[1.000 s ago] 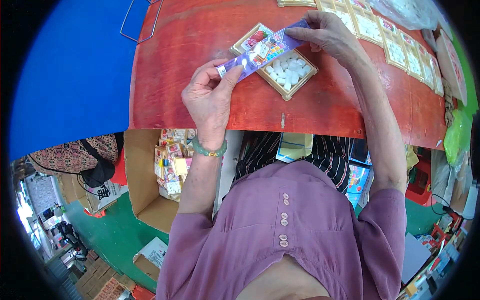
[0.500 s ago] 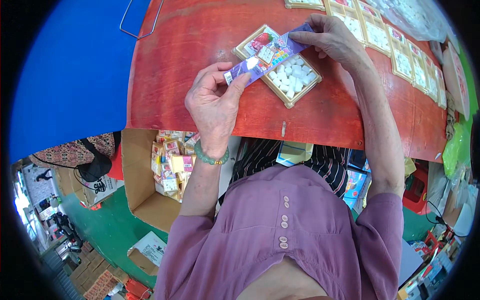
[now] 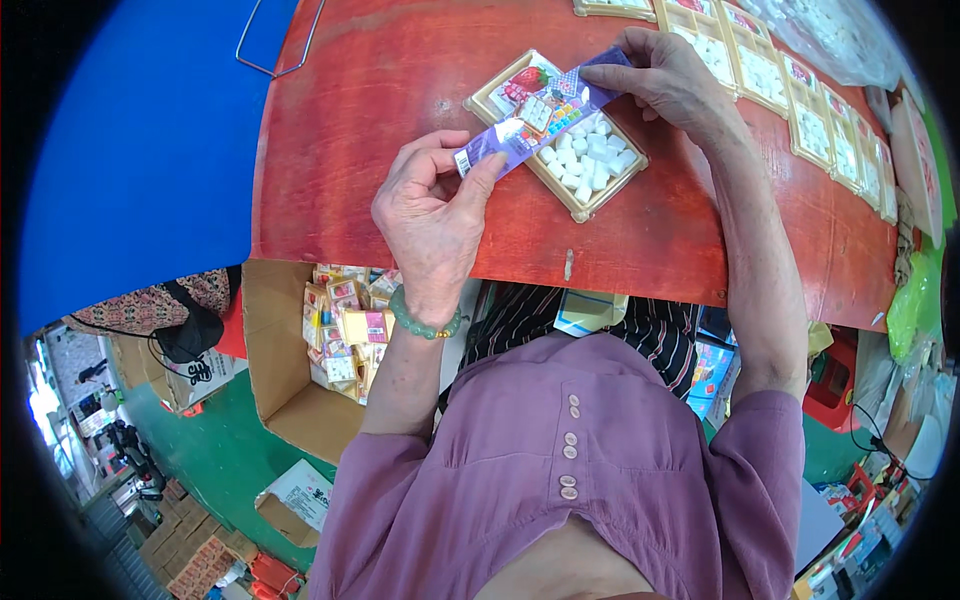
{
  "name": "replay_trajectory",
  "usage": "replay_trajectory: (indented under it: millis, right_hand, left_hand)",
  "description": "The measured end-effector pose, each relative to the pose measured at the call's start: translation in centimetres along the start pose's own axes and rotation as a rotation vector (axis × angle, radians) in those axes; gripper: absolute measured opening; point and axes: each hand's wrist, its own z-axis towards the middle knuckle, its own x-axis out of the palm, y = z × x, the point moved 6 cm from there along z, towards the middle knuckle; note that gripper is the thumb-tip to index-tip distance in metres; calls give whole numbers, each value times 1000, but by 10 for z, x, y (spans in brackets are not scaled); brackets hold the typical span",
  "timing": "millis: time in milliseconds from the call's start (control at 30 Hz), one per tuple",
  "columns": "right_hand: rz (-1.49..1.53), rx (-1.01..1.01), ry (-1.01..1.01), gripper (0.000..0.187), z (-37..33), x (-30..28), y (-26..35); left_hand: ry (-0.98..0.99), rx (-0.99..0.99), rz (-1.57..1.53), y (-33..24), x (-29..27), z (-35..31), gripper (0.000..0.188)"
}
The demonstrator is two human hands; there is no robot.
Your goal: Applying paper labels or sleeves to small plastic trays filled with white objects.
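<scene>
– Starting with edges: finding room where?

– Seeing red table (image 3: 350, 185) stretch left of the tray (image 3: 618, 188), as far as the large blue surface (image 3: 130, 150); leaving a narrower red band between tray and front edge; meeting the right forearm (image 3: 755, 230) on the right, with a row of filled trays (image 3: 767, 101) beyond it, along the far right; dropping, past the front edge at left, to a cardboard box (image 3: 270, 345) of small packs (image 3: 340, 325).

– And pointing which way?

– Slanting, long axis from lower left to upper right; showing a printed face upward, with a barcode at the lower-left end; crossing the tray's own long axis, laid from upper left to lower right.

– Meaning what, exactly, and placed where?

– Meaning a purple strip (image 3: 545, 112), held across the middle of the tray; overlapping some white pieces (image 3: 592, 160) and part of a strawberry card (image 3: 528, 78); unable to tell whether touching the rim.

– Gripped how?

– Pinched at both ends; closed thumb-to-fingers on the lower-left end by the left hand (image 3: 430, 205), likewise on the upper-right end by the right hand (image 3: 668, 80).
</scene>
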Motion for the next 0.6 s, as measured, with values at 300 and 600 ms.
replay_trajectory:
  millis: [300, 600]
  right_hand:
    - [-77, -24, -28, 32, -4, 4, 6]
    - [-170, -66, -46, 33, -8, 4, 19]
  left_hand:
    - [7, 36, 148, -7, 3, -2, 17]
    - [72, 48, 310, -14, 14, 2, 16]
